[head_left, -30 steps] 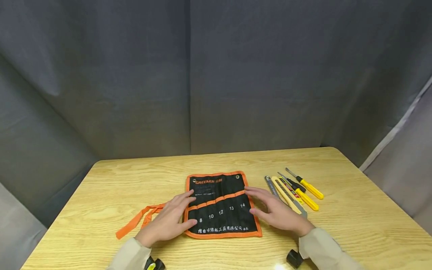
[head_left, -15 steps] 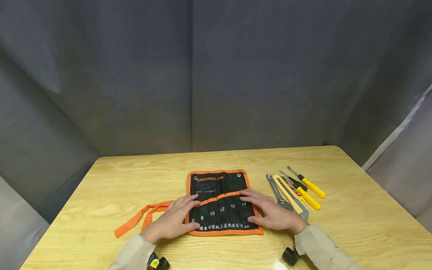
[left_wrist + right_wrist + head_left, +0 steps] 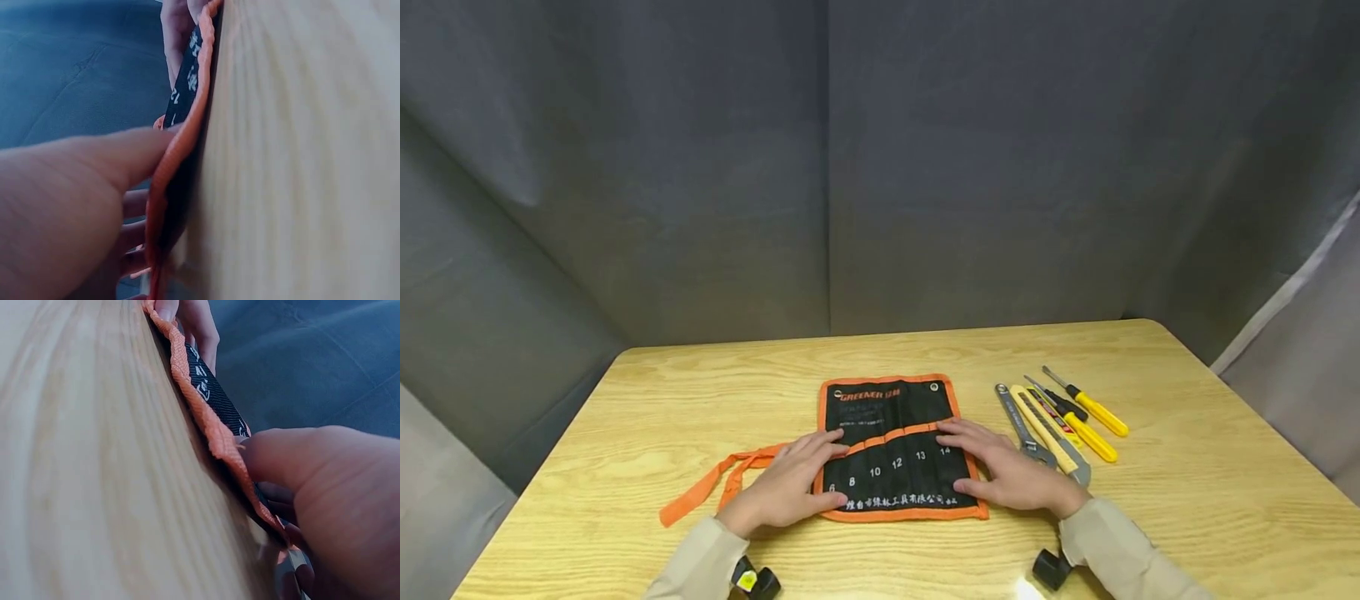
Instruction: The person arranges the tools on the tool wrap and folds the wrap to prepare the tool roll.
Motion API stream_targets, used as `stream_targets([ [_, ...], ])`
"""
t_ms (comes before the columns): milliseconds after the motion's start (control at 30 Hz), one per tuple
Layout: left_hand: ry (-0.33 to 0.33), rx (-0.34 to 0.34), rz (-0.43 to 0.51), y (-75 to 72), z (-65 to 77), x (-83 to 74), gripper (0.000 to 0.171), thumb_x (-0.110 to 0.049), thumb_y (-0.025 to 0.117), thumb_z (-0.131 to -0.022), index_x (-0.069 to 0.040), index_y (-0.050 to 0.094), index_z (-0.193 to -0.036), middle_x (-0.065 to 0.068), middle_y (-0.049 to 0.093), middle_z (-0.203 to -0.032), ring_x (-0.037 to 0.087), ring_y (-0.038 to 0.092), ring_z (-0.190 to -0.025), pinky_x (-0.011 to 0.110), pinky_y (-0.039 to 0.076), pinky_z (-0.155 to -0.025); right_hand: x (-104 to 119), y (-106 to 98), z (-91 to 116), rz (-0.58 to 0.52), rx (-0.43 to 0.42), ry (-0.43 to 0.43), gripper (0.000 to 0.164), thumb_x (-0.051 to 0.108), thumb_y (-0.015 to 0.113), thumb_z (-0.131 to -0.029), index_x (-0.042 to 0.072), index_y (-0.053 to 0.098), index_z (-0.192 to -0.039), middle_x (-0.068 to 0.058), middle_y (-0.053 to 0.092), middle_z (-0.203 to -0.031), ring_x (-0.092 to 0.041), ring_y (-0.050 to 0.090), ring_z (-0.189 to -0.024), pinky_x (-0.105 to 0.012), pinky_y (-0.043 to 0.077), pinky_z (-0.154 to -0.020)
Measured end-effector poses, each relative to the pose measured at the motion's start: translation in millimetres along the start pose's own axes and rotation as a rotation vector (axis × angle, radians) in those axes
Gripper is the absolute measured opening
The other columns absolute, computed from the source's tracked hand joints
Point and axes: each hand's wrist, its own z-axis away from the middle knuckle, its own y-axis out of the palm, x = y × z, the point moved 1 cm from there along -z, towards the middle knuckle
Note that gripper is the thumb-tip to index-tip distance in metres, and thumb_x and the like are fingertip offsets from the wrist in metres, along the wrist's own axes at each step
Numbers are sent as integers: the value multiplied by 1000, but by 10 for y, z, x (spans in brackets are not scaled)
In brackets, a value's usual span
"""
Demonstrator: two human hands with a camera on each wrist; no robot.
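A black cloth tool pouch [image 3: 887, 467] with orange edging lies unrolled on the table, its pockets numbered in white. My left hand [image 3: 793, 483] rests on its left edge, fingers spread and fairly straight. On the right edge rests my right hand [image 3: 1003, 471], thumb low and fingertips by the orange pocket band. In the left wrist view, the left thumb [image 3: 119, 153] presses at the orange border [image 3: 181, 147]. The right wrist view shows the right thumb [image 3: 275, 456] touching the border [image 3: 215, 434] likewise. Orange tie straps [image 3: 700, 492] trail out beyond the left hand.
Right of the pouch lie an adjustable wrench [image 3: 1018, 421], a yellow utility knife [image 3: 1048, 429] and screwdrivers with yellow handles [image 3: 1097, 408]. They sit close by the right hand. A grey curtain [image 3: 880, 167] hangs behind the wooden table [image 3: 715, 383].
Both hands have shifted slightly inward over the pouch's side edges and settled there; the right hand moved left, uncovering more of the wrench. The view has shifted a little.
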Motion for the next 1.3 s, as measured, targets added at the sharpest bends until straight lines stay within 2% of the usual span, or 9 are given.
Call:
stream_targets([
  [233,3,0,8,-41,-55,-24,55,-36,64,-91,-6,49,-135,15,31,-154,39,25,-142,63,18,-111,45,37,37,48,-23,28,59,38,61,-94,10,45,-143,-13,33,-154,-38,26,-142,-71,24,-102],
  [400,14,17,3,-40,-86,-1,53,-30,60,-95,-3,47,-138,15,28,-156,39,22,-144,65,10,-113,141,65,102,91,-25,63,59,39,59,-94,11,44,-144,-12,34,-154,-38,27,-142,-71,22,-102],
  [533,-7,27,-1,-51,-129,13,51,-27,57,-97,-2,44,-141,13,26,-158,38,18,-146,64,9,-113,232,88,164,102,-26,69,58,41,56,-96,12,44,-145,-12,33,-155,-37,27,-143,-71,21,-101],
  [767,-58,13,25,-90,-228,5,60,-28,55,-98,-2,34,-148,11,44,-149,34,17,-147,62,9,-115,366,130,268,116,-31,68,55,43,52,-98,14,45,-144,-9,34,-155,-35,28,-143,-70,22,-101],
  [900,-87,8,1,-89,-287,26,55,-32,54,-98,-5,41,-144,9,39,-152,32,18,-147,61,9,-115,439,145,322,123,-7,75,55,44,52,-97,17,45,-145,-6,33,-156,-32,28,-143,-69,23,-102],
  [1000,-85,16,-21,-94,-326,37,54,-34,54,-98,-5,45,-142,10,31,-156,32,19,-147,62,9,-114,502,153,353,122,12,67,55,43,52,-97,17,44,-145,-5,33,-156,-32,28,-143,-69,23,-101],
  [1167,-64,44,-57,-120,-415,20,56,-36,52,-98,-5,42,-144,12,31,-156,35,18,-147,64,8,-114,616,167,400,158,31,42,55,42,53,-97,18,43,-146,-5,33,-156,-32,29,-143,-68,26,-100],
  [1300,-72,64,-95,-121,-521,-7,57,-39,50,-99,-6,42,-145,10,30,-157,34,18,-147,61,7,-115,712,182,421,195,66,44,56,45,52,-97,21,43,-146,-4,34,-156,-30,30,-143,-63,29,-99],
])
